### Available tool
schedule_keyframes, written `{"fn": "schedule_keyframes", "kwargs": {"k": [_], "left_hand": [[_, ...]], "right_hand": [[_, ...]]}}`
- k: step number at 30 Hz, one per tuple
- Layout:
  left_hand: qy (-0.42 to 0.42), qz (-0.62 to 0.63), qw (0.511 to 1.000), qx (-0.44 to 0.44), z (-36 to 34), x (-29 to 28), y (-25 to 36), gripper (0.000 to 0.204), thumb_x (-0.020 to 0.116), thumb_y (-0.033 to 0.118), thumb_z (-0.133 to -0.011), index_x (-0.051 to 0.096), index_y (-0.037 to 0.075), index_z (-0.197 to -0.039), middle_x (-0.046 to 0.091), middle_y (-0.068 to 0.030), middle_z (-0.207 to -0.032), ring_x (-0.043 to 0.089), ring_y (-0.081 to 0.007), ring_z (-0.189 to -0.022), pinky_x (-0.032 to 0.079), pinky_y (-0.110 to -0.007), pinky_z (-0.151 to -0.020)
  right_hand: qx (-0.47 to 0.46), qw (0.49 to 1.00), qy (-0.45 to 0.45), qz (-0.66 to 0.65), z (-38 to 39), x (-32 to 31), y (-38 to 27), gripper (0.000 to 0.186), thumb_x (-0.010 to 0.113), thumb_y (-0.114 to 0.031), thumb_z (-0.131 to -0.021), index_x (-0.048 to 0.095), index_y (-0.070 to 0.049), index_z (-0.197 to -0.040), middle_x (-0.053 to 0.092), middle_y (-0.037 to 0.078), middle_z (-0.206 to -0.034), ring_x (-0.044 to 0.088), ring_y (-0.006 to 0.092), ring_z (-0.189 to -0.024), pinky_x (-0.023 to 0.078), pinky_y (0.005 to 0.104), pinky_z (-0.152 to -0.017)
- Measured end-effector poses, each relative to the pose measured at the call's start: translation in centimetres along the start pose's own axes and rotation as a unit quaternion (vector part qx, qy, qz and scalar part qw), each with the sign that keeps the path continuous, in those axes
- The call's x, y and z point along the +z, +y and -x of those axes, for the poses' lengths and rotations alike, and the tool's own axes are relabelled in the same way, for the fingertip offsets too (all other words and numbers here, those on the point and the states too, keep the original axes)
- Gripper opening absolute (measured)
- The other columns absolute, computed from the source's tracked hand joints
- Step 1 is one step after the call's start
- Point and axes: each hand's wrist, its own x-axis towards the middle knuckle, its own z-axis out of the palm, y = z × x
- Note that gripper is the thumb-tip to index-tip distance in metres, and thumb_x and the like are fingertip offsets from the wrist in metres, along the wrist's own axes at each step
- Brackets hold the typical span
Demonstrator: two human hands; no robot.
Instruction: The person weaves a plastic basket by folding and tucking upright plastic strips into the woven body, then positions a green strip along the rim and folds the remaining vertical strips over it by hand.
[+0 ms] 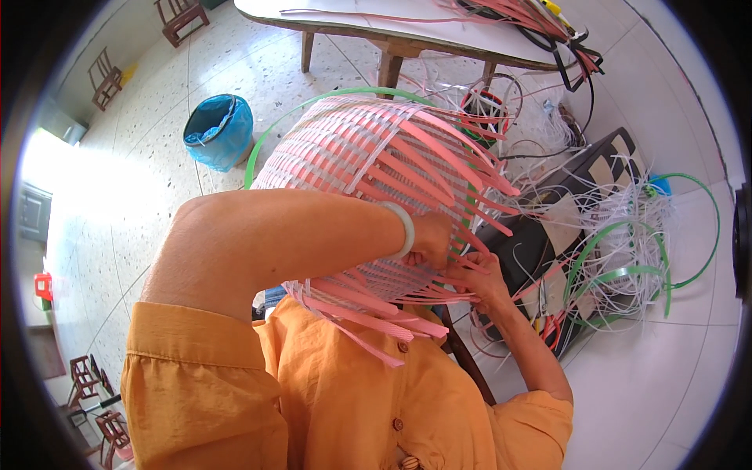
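A half-woven basket point(329, 146) of pink and white plastic strips lies on its side against my lap, its loose pink strip ends fanning out to the right and toward me. My left hand point(429, 240), with a pale bangle at the wrist, reaches across to the basket's open edge; its fingers are bent in among the strips, partly hidden. Close beside it, my right hand point(479, 279) pinches a pink strip point(454, 276) at the same edge. A green strip point(262, 141) curves behind the basket.
A blue-lined bin point(219, 131) stands on the floor at left. Beyond the basket is a white-topped table point(345, 17) with strips and tools. A black box point(517, 254) and tangled white strips point(627, 243) lie at right. Small wooden chairs point(182, 19) stand along the far left.
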Motion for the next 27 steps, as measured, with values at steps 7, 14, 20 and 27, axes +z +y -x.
{"fn": "schedule_keyframes", "kwargs": {"k": [7,14,20,27], "left_hand": [[-0.022,0.02,0.999,0.012,0.1,-0.4,-0.3,0.048,0.083,0.015,-0.075,0.059,-0.011,-0.107,0.066,-0.0166,-0.077,0.069,-0.0256,-0.067,0.061,-0.037,-0.059],[-0.044,0.017,0.999,0.015,-1.3,-0.4,-0.8,0.046,0.081,0.008,-0.077,0.06,-0.003,-0.116,0.066,-0.0166,-0.077,0.068,-0.027,-0.067,0.061,-0.041,-0.06],[-0.055,-0.156,0.982,0.089,-4.0,0.2,-1.6,0.054,0.067,-0.011,-0.08,0.055,0.002,-0.131,0.067,-0.0215,-0.093,0.069,-0.0302,-0.072,0.06,-0.041,-0.058],[0.016,-0.201,0.97,0.137,-4.0,0.4,-1.4,0.023,0.075,-0.007,-0.056,0.071,-0.002,-0.078,0.065,-0.014,-0.067,0.062,-0.021,-0.059,0.051,-0.039,-0.055]], "right_hand": [[-0.023,0.999,0.014,-0.018,-0.3,0.4,0.5,0.011,0.075,0.001,-0.077,0.065,0.003,-0.073,0.055,0.003,-0.056,0.048,0.0081,-0.043,0.032,0.0216,-0.038],[-0.007,1.0,-0.008,-0.014,0.3,0.3,-0.2,0.012,0.076,-0.005,-0.081,0.066,0.001,-0.078,0.056,0.001,-0.059,0.048,0.008,-0.047,0.032,0.0225,-0.042],[-0.023,0.998,-0.049,-0.021,1.4,-0.1,-1.2,0.018,0.078,-0.012,-0.083,0.066,0.001,-0.077,0.059,0.003,-0.062,0.051,0.0085,-0.051,0.036,0.0228,-0.046],[-0.073,0.995,-0.016,0.07,1.3,0.2,-0.9,0.022,0.079,-0.014,-0.084,0.066,0.003,-0.077,0.058,0.003,-0.059,0.051,0.008,-0.051,0.037,0.025,-0.046]]}}
